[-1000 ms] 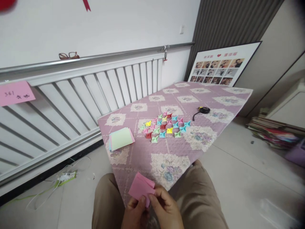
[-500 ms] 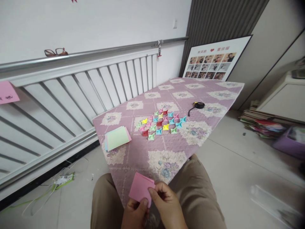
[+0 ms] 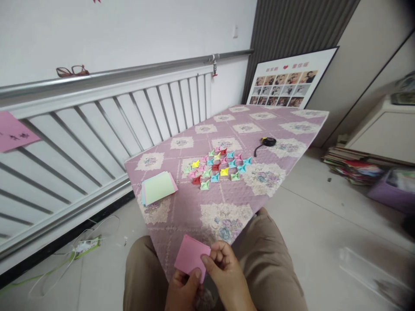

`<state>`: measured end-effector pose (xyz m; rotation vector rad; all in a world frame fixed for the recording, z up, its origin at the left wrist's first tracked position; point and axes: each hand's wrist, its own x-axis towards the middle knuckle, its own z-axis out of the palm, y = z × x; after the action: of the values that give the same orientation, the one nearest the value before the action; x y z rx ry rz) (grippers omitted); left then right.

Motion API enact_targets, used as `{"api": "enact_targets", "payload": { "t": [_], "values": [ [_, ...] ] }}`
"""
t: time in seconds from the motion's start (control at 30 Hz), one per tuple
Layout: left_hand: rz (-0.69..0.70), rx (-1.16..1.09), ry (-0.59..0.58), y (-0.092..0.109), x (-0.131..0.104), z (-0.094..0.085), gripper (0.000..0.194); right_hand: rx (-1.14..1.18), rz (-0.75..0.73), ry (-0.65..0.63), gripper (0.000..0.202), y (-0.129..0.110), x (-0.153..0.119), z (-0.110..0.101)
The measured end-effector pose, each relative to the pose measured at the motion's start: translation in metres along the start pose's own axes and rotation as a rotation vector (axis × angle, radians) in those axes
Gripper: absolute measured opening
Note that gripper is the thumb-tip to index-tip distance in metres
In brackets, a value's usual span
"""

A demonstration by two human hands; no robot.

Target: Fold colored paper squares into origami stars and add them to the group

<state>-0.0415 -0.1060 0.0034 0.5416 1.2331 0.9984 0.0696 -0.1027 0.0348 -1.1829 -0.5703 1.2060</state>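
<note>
Pinching the pink paper between both thumbs and fingers, you are holding it just above your lap at the near edge of the table. Your left hand is gripping its lower edge, your right hand its right corner. Keeping the edges aligned should give a clean crease. It is tilting up-left, roughly square, with no clear long axis.

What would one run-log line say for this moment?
left hand: pinches pink paper | right hand: grips its right edge | table: folded paper pieces, paper stack
</note>
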Motion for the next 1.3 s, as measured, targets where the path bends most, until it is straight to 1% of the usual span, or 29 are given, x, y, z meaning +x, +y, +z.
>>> {"api": "enact_targets", "payload": {
  "t": [0.1, 0.13, 0.2, 0.27, 0.47, 0.67, 0.77, 0.87, 1.0, 1.07, 1.2, 1.3],
  "values": [
    [-0.005, 0.014, -0.024, 0.001, 0.0, -0.001, 0.051, 0.105, 0.093, -0.026, 0.054, 0.0, 0.0, 0.001],
    [-0.009, 0.019, -0.038, 0.002, 0.0, -0.003, 0.051, 0.115, 0.122, -0.046, 0.054, 0.0, -0.001, 0.002],
    [-0.007, 0.033, -0.049, 0.003, 0.002, -0.005, 0.051, 0.105, 0.15, -0.089, 0.044, -0.001, -0.002, 0.001],
    [0.0, 0.081, -0.04, 0.004, 0.003, -0.006, 0.051, 0.068, 0.149, -0.122, 0.038, -0.002, -0.002, 0.001],
    [0.088, 0.224, 0.015, 0.012, -0.006, -0.002, 0.045, -0.105, 0.113, -0.115, 0.045, -0.008, -0.003, -0.001],
    [0.116, 0.318, 0.003, 0.015, -0.009, -0.002, 0.04, -0.249, 0.014, -0.114, 0.048, -0.009, -0.005, -0.005],
    [0.115, 0.316, -0.026, 0.014, -0.007, -0.003, 0.04, -0.253, 0.028, -0.113, 0.047, -0.008, -0.006, -0.005],
    [0.081, 0.326, -0.036, 0.016, -0.006, -0.004, 0.043, -0.227, 0.057, -0.132, 0.045, -0.006, -0.005, -0.003],
    [0.057, 0.31, -0.009, 0.019, -0.005, -0.004, 0.048, -0.204, 0.073, -0.252, 0.037, 0.0, -0.004, -0.001],
    [0.063, 0.279, -0.009, 0.019, -0.004, -0.005, 0.05, -0.215, 0.081, -0.285, 0.036, 0.003, -0.005, -0.001],
    [0.072, 0.221, -0.043, 0.013, 0.0, -0.008, 0.053, -0.245, 0.073, -0.241, 0.038, 0.003, -0.005, 0.0],
    [0.048, 0.272, -0.082, 0.008, 0.004, -0.012, 0.049, -0.201, 0.099, -0.216, 0.04, 0.0, -0.005, 0.001]
  ]
}}
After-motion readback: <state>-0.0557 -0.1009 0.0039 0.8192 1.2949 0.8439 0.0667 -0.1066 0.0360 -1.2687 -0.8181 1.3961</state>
